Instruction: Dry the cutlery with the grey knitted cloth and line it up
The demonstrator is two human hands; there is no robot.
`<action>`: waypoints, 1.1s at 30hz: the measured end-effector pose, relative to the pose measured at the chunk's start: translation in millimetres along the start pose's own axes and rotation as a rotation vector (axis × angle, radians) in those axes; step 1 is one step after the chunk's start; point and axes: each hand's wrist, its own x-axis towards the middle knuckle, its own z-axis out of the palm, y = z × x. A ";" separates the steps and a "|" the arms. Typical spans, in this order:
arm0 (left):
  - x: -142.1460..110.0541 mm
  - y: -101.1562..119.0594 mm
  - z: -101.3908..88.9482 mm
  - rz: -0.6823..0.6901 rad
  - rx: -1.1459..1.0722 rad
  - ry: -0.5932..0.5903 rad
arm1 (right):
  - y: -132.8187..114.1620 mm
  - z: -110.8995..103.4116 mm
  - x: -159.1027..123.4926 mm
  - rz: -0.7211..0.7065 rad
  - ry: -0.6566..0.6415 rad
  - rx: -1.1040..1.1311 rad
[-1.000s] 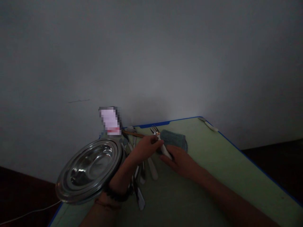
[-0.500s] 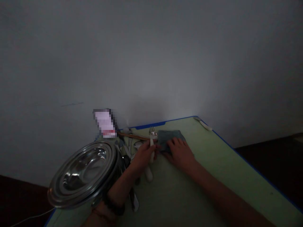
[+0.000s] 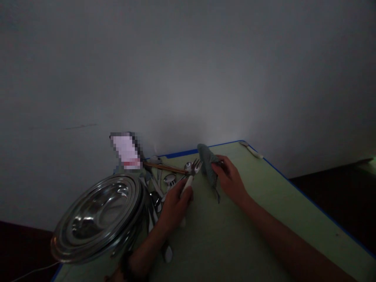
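Nearest us, a bare forearm comes in from each lower side, with a dark bracelet (image 3: 126,266) on the left wrist. Just beyond that wrist, a metal handle (image 3: 167,253) lies on the pale green table (image 3: 288,207); a careless wrist could push it aside.

Ahead, our left hand (image 3: 176,201) is closed around the white handle of a fork (image 3: 193,171), tines pointing up and away, near the table's middle. Our right hand (image 3: 232,182) pinches a grey-green cloth (image 3: 209,166) between thumb and fingers, one corner dangling. Cloth and tines are so close that we cannot tell whether they touch. A hard pull could snag the weave on the tines, and a loose left grip could let the fork twist.

To the left, a stack of shiny metal bowls (image 3: 101,217) sits tilted at the table's edge, apparently jutting past it; a bump from the left arm might tip it off.

Between bowls and fork, a spoon (image 3: 169,180) lies among loose cutlery, with chopsticks (image 3: 169,167) behind; a low sweep of the left hand could scatter them.

Farther back, a phone (image 3: 126,150) with a blurred screen leans near the wall (image 3: 205,78); a jolt could topple it. At the far right corner lies a white-handled utensil (image 3: 253,151), its head too dim to identify.
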 end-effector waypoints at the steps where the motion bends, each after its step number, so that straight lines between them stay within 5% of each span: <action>1: -0.9 0.5 -0.8 0.009 0.023 -0.004 | -3.6 2.1 -3.5 -0.044 -0.040 0.034; 6: -5.6 5.2 -1.6 0.068 0.127 -0.016 | -11.4 9.2 -14.2 -0.177 -0.152 0.029; 13: -6.2 3.2 1.8 0.174 0.226 -0.043 | 0.5 14.2 -9.8 0.022 0.055 -0.049; 18: -7.8 3.7 -0.4 0.198 0.250 -0.050 | 1.6 12.3 -8.5 -0.069 -0.017 -0.160; 23: -8.4 6.0 -0.8 0.200 0.243 -0.038 | -6.7 4.7 -3.8 0.118 -0.184 -0.055; 33: -4.2 -4.9 4.1 0.197 0.198 0.142 | 9.3 4.3 -0.6 0.210 -0.127 0.099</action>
